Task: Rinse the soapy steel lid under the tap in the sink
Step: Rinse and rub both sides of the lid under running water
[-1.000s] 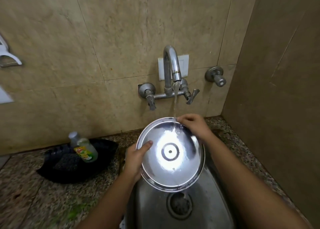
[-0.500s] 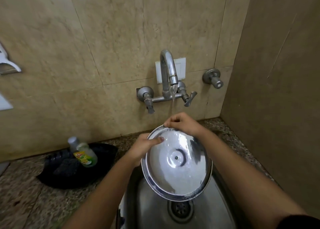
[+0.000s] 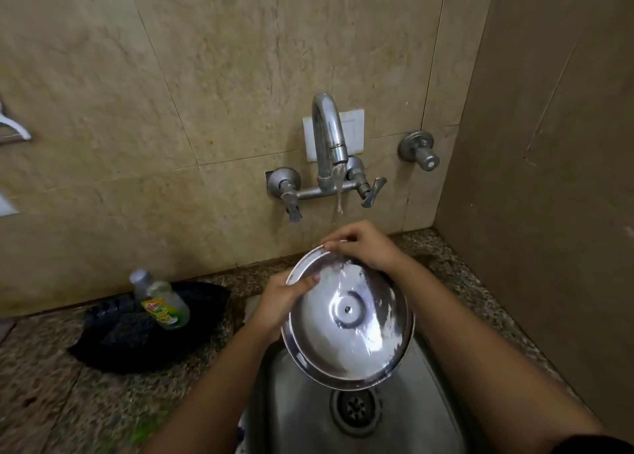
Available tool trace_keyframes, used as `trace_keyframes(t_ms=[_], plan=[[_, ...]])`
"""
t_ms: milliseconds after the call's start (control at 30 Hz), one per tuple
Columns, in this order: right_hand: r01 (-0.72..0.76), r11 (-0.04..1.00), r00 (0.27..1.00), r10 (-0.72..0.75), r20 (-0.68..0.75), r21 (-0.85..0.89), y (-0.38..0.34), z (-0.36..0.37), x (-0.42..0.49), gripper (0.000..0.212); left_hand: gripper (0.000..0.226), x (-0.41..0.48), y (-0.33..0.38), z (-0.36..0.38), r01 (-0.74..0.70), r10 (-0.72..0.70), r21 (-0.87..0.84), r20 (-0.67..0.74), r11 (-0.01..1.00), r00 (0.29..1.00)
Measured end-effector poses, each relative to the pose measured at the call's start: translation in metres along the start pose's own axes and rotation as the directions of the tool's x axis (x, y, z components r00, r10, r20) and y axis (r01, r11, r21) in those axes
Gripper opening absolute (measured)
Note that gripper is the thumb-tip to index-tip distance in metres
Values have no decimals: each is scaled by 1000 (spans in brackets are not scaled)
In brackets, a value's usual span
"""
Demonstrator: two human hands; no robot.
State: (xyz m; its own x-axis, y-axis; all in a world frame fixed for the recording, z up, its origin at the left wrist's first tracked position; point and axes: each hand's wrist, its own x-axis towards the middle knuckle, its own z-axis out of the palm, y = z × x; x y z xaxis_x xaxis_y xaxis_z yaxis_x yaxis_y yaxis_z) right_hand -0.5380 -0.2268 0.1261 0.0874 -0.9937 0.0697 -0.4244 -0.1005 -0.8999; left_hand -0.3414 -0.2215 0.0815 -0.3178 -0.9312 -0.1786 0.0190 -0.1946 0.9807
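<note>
A round steel lid [image 3: 356, 337] with a small hole at its centre is tilted over the steel sink [image 3: 308, 416], inner face toward me. My left hand [image 3: 281, 302] grips its left rim, thumb on the inner face. My right hand [image 3: 363, 246] pinches the top rim. Water runs from the curved tap [image 3: 329, 134] onto the upper part of the lid and flows down its face.
A drain [image 3: 356, 410] lies in the sink below the lid. On the speckled counter to the left, a black tray [image 3: 144, 330] holds a dish-soap bottle [image 3: 161, 302]. Tap handles [image 3: 291, 192] and a separate valve [image 3: 420, 151] stick out of the tiled wall. A side wall stands close on the right.
The lid has shifted slightly and tilted more under the stream. My left hand moved up the left rim, and my right hand slid leftward along the top rim.
</note>
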Motion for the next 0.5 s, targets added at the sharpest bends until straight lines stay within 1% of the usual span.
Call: trace_keyframes(t_ms=[67,133,167,200,267,300,367,433,467,500], plan=[[-93,987,978,114,-172,130,18,-10,-10,16,22,-5,-8,-12,31,-38,-84,-85,996,996],[-161,963,932,220,-287,215,39,-8,-22,16,22,-11,-16,-21,45,-78,-188,-172,981,982],[-191,958,911,255,-324,215,47,-3,-29,17,23,-12,-22,-24,48,-101,-238,-215,970,971],[-224,959,892,274,-359,174,54,4,-33,19,26,-13,-27,-24,48,-122,-273,-259,961,958],[-300,953,866,252,-432,-47,61,16,-36,22,40,-14,-35,-21,39,-143,-304,-329,952,933],[-334,921,855,206,-476,-201,61,21,-35,25,44,-14,-38,-18,40,-153,-309,-350,950,924],[-361,788,860,75,-504,-499,53,28,-27,33,40,-19,-37,-8,71,-187,-326,-340,943,922],[-329,660,899,0,-438,-675,41,41,-17,45,39,-23,-34,3,111,-208,-321,-286,940,935],[-266,634,929,-33,-368,-727,36,51,-13,52,41,-24,-31,10,132,-220,-309,-271,942,937],[-164,629,961,-73,-268,-760,30,62,-12,57,44,-21,-32,14,140,-224,-295,-276,945,935]])
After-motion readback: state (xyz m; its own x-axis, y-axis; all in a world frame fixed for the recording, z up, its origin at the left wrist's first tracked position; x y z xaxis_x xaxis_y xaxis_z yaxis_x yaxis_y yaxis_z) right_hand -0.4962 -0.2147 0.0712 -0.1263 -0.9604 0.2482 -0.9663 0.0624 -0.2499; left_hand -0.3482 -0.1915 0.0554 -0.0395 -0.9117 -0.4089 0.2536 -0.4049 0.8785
